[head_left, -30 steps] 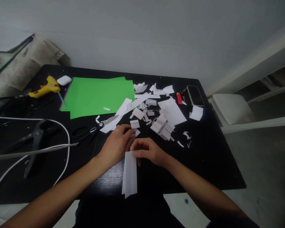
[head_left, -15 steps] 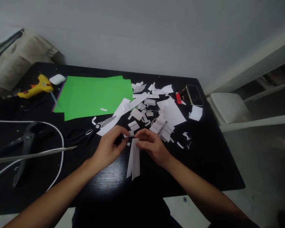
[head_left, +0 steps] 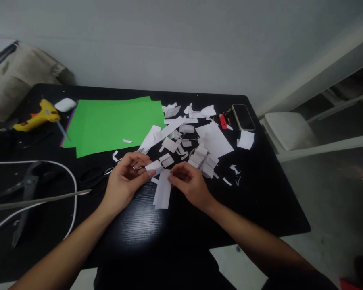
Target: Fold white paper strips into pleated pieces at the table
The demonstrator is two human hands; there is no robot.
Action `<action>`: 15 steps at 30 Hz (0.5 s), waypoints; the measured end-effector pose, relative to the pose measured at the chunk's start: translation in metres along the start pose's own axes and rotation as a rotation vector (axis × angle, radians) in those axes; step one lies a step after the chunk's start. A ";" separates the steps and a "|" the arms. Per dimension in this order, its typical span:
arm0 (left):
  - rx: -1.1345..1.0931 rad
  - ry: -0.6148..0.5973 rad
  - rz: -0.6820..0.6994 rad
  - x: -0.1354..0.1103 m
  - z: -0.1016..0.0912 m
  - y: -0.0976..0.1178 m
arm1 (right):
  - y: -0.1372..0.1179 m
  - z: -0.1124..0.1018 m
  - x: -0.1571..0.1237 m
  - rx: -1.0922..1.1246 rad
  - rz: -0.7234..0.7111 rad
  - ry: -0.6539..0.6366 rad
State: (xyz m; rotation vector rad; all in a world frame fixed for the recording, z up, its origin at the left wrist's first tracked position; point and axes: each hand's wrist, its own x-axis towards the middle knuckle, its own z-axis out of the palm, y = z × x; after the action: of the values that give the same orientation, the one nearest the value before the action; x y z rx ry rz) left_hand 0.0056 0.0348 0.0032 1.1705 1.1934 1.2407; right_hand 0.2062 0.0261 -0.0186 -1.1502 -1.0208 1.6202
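Observation:
My left hand (head_left: 128, 174) is closed on a small white paper piece (head_left: 155, 165), thumb on top near its left end. With thumb and fingertips, my right hand (head_left: 190, 183) pinches the upper right edge of a long folded paper strip (head_left: 162, 191), which hangs down toward me in two layers. The small piece and the strip's top meet between the hands; whether they are joined I cannot tell. Just beyond lie cut and folded paper pieces (head_left: 170, 145) and a heap of folded paper (head_left: 204, 160). Black scissors (head_left: 92, 175) rest left of my left hand, partly hidden by it.
Green sheets (head_left: 115, 125) cover the back left of the black table (head_left: 245, 209). A yellow glue gun (head_left: 44, 114), a white case (head_left: 65, 105) and a looping white cable (head_left: 74, 189) lie left. Toward the right are a red lighter (head_left: 223, 121) and a phone (head_left: 243, 117).
My left hand has moved left and its fingers have opened out somewhat, showing more of the small paper piece. The long strip has swung so its broad face shows. The view has shifted slightly.

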 end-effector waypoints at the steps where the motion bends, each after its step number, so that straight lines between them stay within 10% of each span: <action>1: -0.031 -0.021 -0.022 0.000 0.000 -0.001 | 0.001 0.000 0.000 0.005 0.003 0.002; 15: 0.003 -0.100 -0.064 -0.004 0.004 -0.008 | 0.000 0.004 -0.002 0.118 0.005 -0.033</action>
State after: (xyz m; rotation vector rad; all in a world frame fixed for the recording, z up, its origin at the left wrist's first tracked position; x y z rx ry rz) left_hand 0.0099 0.0313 -0.0050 1.1747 1.1498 1.1198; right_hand 0.2024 0.0231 -0.0174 -1.0501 -0.9308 1.6854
